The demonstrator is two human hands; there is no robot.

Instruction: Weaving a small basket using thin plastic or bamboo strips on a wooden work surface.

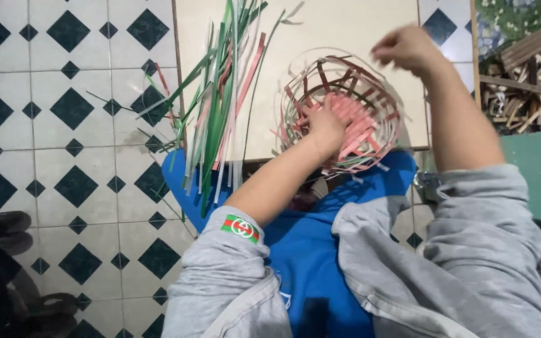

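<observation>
A round woven basket [370, 94] of pink, white, dark red and green strips sits on a pale board [345, 25] at the edge of a blue stool. My left hand [324, 125] reaches inside the basket and presses on its pink bottom. Raised above the basket's far right rim, my right hand [408, 49] has its fingers pinched together; whatever strip it may hold is too blurred to make out. A loose bundle of long green, white and pink strips [220, 94] lies on the board to the left of the basket.
The blue stool [183, 181] stands on a white floor with dark diamond tiles [64, 156]. A heap of wooden sticks [527, 81] lies at the right, beside a green surface [540, 175]. Dark sandals [1, 228] rest at the lower left.
</observation>
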